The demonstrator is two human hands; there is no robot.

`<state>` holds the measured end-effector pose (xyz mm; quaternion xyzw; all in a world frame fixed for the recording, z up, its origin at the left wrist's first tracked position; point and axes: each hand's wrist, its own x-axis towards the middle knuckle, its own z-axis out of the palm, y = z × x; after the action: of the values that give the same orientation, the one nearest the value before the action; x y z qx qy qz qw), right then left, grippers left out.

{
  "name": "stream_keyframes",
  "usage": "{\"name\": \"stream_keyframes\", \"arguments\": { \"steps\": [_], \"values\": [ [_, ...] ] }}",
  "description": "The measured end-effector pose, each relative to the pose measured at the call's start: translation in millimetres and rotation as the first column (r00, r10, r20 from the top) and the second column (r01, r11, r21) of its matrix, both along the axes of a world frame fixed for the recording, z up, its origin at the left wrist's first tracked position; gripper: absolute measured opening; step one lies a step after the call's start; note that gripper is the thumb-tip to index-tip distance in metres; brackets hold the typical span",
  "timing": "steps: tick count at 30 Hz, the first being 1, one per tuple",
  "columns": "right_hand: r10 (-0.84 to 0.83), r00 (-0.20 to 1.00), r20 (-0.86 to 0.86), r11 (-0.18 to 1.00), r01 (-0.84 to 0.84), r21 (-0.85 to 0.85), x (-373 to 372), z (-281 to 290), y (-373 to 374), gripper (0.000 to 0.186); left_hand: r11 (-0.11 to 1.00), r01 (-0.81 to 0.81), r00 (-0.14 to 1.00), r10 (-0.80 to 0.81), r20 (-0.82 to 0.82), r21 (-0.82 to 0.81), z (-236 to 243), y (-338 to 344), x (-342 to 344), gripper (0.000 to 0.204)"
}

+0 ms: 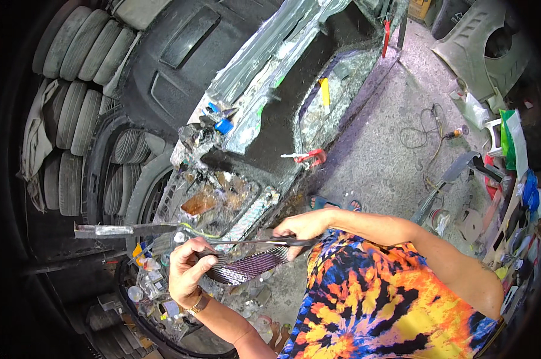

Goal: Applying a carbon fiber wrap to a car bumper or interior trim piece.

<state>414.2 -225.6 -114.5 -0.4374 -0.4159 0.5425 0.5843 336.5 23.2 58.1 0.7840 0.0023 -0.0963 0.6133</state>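
While the left hand pinches the dark woven strip at its nine o'clock end and the right hand grips its three o'clock end, uneven twisting could crease it or slip it loose, down toward six o'clock in view.

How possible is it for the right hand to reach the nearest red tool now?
Probably yes: nothing visible stands between the right hand and the red tool, though that hand holds a dark woven strip.
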Motion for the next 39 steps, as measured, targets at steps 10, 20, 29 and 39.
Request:
{"name": "stream_keyframes", "arguments": {
  "steps": [10,20,29,39],
  "values": [
    [-0.308,0.639,0.705,0.763,0.609,-0.219,148.7,59.0,-124.3,0.041,0.968,0.251,0.966,-0.248,-0.077,0.026,-52.0,-43.2,168.2,0.026],
    [-0.453,0.102,0.886,0.573,0.794,0.202,355.5,58.2,-114.9,0.029,0.72,-0.332,0.77,-0.167,0.616,0.61,-86.6,-107.6,304.9,0.015],
    [-0.621,0.102,0.777,0.533,0.782,0.323,367.2,-69.5,-119.8,0.037,0.348,-0.389,0.845,-0.234,0.481,0.853,-214.0,-135.7,293.3,0.034],
    [-0.769,0.288,0.571,0.495,0.834,0.246,344.3,-84.9,-147.0,0.046,0.267,-0.328,0.932,-0.065,0.356,0.906,-237.0,-160.9,272.4,0.057]
  ]
}}
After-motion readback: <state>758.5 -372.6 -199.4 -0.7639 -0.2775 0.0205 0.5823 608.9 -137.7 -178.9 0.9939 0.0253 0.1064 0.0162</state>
